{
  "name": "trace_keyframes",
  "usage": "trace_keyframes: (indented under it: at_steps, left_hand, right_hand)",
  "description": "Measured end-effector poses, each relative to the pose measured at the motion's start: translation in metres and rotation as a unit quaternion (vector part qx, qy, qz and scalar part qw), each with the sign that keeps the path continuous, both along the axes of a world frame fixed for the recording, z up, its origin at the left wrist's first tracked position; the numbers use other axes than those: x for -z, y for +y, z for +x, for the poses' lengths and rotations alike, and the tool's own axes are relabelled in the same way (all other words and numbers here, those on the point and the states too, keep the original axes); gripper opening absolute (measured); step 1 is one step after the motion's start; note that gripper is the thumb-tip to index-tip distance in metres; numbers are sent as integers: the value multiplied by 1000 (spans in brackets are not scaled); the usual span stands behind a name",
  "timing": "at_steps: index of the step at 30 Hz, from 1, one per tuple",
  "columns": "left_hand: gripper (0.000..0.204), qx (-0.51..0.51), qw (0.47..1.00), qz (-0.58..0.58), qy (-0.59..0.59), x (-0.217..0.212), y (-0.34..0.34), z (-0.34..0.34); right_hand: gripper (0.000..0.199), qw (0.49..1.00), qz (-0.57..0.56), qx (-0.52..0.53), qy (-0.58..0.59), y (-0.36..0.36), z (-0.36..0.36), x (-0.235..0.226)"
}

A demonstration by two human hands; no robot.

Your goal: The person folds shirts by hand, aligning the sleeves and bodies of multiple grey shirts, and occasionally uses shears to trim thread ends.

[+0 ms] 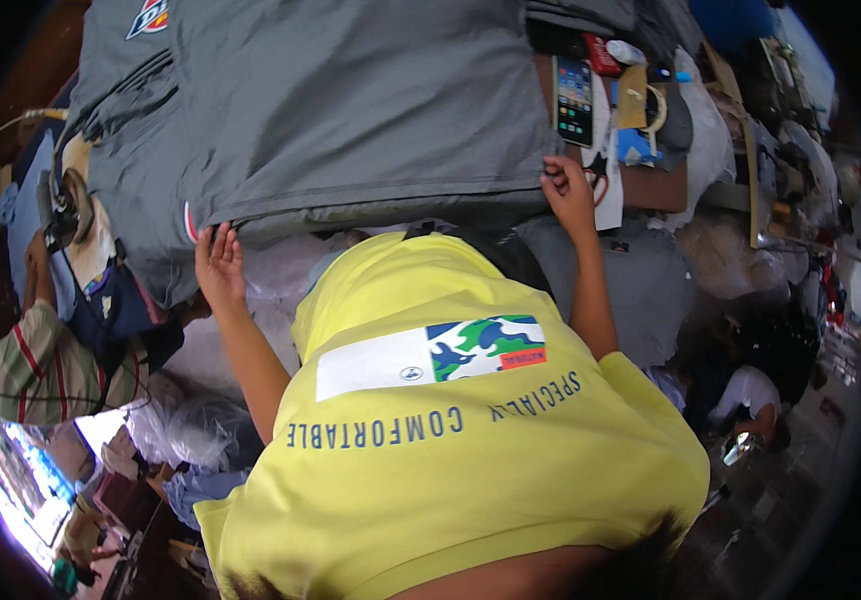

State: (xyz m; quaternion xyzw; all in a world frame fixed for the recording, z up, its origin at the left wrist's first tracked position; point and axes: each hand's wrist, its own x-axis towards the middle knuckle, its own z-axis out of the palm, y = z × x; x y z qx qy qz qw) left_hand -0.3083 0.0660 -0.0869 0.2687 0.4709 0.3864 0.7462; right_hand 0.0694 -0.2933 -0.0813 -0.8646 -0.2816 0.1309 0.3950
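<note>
head view looks down over a yellow t-shirt (451, 450) worn by the person, with both bare arms reaching to the far side onto a stack of grey garments (331, 110) spread flat on a worktable. the grey garments are a dull, even grey knit, lying smooth with a few long folds, their near edge layered in several thicknesses; a small red and white tag (190, 222) shows at the near left corner and a coloured badge (151, 15) at the far left. the left hand (219, 262) rests at the near left corner of the stack, fingers loosely curled against the edge; whether it grips cloth cannot be told. the right hand (566, 190) lies at the near right corner, fingertips pressed on or pinching the edge, grip unclear. just right of the stack lies a smartphone (575, 98) with a lit screen among small clutter that is hard to make out. a seated person in a striped shirt (26, 370) is at the left, partly cut off by the dark rim. the table under the stack is hidden, and the yellow t-shirt covers the near part of the scene.
</note>
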Motion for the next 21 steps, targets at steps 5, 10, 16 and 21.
trace_keyframes:
  at_steps: [5, 10, 16, 21]
  left_hand:
    - [35, -84, 996, 28, 31, 3, -1, 10]
    - [44, -81, 989, -111, -63, 3, 2, 15]
    - [37, 11, 989, -135, -64, 4, 7, 16]
    - [26, -6, 999, -54, -2, 6, 16, 11]
  right_hand:
    - [43, 993, -24, -47, -109, 2, -23, -1]
    - [49, 997, -31, -5, -78, 5, -25, 3]
    - [51, 995, 7, -4, -103, 5, -20, 13]
    - [42, 990, 5, -4, -138, 6, -18, 16]
